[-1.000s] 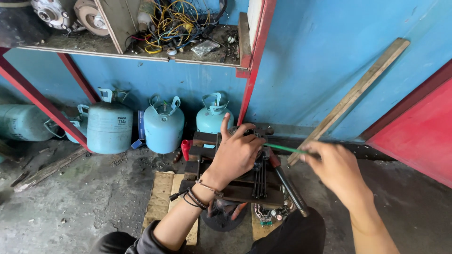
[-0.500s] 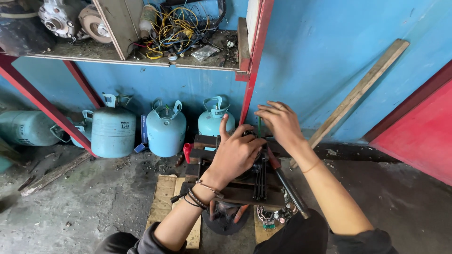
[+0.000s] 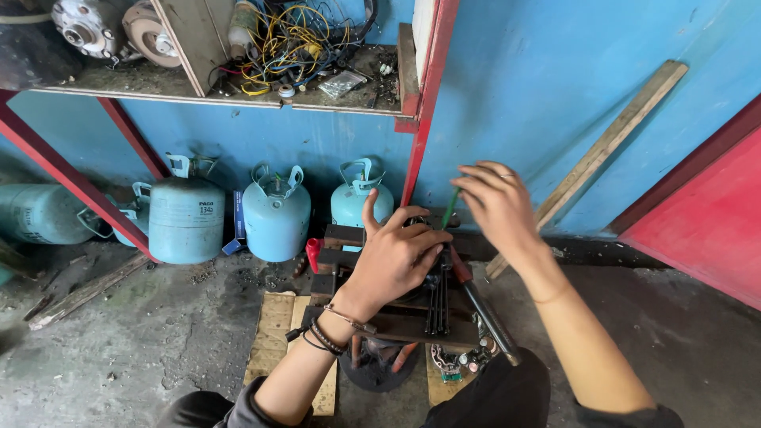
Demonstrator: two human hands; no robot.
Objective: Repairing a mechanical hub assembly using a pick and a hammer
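Blue painted wall [image 3: 555,95] behind the fingers, red panel [image 3: 705,214] to their right, wooden plank [image 3: 602,150] leaning on the wall just right of them. Left of the fingers, pale blue gas cylinders [image 3: 273,214] on stained concrete floor [image 3: 143,333]. Above-left, red-framed shelf [image 3: 238,95] cluttered with tangled wires [image 3: 293,40]. Flat daylight.

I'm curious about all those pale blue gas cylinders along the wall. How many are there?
4 in view. One lies on its side at far left; one stands behind the red brace; one in the middle; one by the red post. More may be hidden.
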